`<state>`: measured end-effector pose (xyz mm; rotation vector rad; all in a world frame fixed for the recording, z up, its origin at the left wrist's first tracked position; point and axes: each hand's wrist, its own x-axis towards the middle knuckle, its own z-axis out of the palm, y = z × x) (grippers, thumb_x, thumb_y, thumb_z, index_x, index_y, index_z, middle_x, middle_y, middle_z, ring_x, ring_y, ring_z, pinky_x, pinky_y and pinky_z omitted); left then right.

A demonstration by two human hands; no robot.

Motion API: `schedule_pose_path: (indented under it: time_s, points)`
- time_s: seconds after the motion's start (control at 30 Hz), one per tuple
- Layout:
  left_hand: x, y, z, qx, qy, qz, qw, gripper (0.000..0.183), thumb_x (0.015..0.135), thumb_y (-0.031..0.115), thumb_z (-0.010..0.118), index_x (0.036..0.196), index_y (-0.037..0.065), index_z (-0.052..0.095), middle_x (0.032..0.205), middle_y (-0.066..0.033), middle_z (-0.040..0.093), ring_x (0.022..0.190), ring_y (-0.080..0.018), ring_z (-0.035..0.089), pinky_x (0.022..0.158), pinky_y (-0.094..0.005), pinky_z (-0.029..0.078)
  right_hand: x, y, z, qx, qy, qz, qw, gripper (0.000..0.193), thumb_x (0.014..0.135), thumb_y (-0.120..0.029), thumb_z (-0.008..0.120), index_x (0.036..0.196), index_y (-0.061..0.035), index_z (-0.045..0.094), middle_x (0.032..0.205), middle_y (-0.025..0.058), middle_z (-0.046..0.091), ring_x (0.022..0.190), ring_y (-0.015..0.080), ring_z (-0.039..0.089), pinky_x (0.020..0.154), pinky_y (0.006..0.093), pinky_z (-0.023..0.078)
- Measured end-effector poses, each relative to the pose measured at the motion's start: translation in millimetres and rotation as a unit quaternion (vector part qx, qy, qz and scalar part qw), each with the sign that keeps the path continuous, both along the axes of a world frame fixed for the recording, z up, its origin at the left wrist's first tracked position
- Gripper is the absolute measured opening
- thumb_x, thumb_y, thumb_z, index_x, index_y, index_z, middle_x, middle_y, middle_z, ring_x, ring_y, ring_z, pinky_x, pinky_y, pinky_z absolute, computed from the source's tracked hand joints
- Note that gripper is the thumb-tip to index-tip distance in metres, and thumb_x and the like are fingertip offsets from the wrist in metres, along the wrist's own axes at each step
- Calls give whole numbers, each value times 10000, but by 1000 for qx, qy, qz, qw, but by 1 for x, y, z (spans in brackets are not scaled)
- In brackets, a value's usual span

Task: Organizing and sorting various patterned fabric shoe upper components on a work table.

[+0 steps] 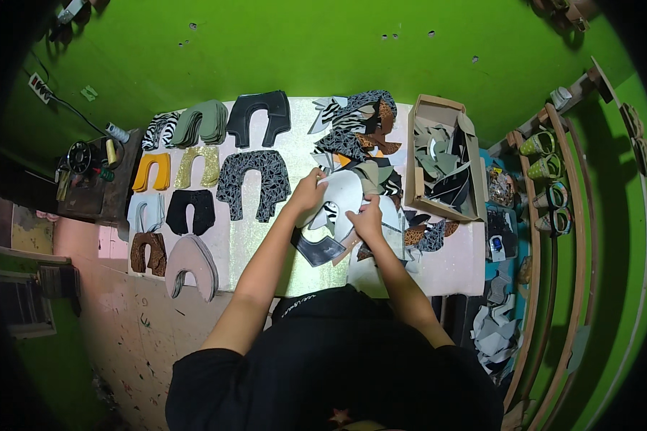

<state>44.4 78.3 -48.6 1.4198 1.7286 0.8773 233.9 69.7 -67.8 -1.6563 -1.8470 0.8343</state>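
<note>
Over the middle of the table I hold a white U-shaped shoe-upper piece (347, 192). My left hand (310, 192) grips its left side, and my right hand (367, 218) pinches its lower right end. Beneath it lies a black cut piece (319, 251), partly covered. A loose heap of cut pieces (366, 118) in zebra, leopard, grey and orange spreads behind and to the right of my hands. On the left, sorted U-shaped stacks lie in rows: green (201, 122), black (257, 118), patterned grey (254, 183), orange (149, 172), gold (198, 167) and pale pink (194, 269).
An open cardboard box (410, 161) of scraps stands at the table's right. Beyond it, a wooden rack (579, 237) carries green sandals (543, 167). A dark side table (97, 183) with thread spools adjoins the left. The green wall (323, 50) closes off the back.
</note>
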Motion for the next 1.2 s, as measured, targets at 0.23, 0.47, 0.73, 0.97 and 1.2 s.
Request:
schedule_pose_path:
  time_s: [0.23, 0.47, 0.73, 0.97, 1.2]
  points:
    - [8, -15, 31, -40, -305, -38, 951, 136, 897, 160, 481, 986, 62, 448, 728, -31, 573, 639, -64, 510, 552, -214, 411, 38, 16, 23, -97, 248, -50, 963, 146, 751, -58, 592, 882, 4, 580, 721, 29, 571, 623, 106, 516, 579, 249, 420]
    - [0, -51, -15, 73, 87, -89, 990, 358, 745, 100, 609, 1073, 59, 471, 1007, -149, 538, 958, -265, 513, 826, -364, 413, 89, 20, 105, -81, 293, 40, 952, 118, 842, -66, 496, 946, -21, 526, 790, 31, 582, 704, 84, 517, 650, 214, 404]
    - [26, -50, 1, -47, 287, 19, 957, 404, 686, 23, 584, 1070, 61, 462, 1127, -219, 403, 1063, -364, 394, 842, -428, 380, 145, -4, 127, -53, 484, -47, 872, 151, 858, -48, 443, 993, -15, 503, 898, 77, 599, 813, 119, 573, 734, 235, 441]
    - [-2, -41, -7, 9, 299, -4, 954, 363, 668, 61, 611, 1015, 77, 509, 836, -176, 574, 770, -341, 554, 670, -415, 440, 157, -22, 120, -33, 530, -98, 842, 199, 869, -57, 424, 1046, 14, 481, 960, 103, 585, 860, 151, 571, 782, 271, 447]
    - [-12, -34, 70, -91, -53, -206, 973, 175, 751, 79, 629, 896, 80, 531, 700, -42, 577, 642, -107, 533, 573, -240, 421, 169, -34, 118, -19, 544, -131, 829, 203, 875, -79, 432, 1041, 24, 486, 975, 102, 578, 886, 153, 561, 803, 272, 437]
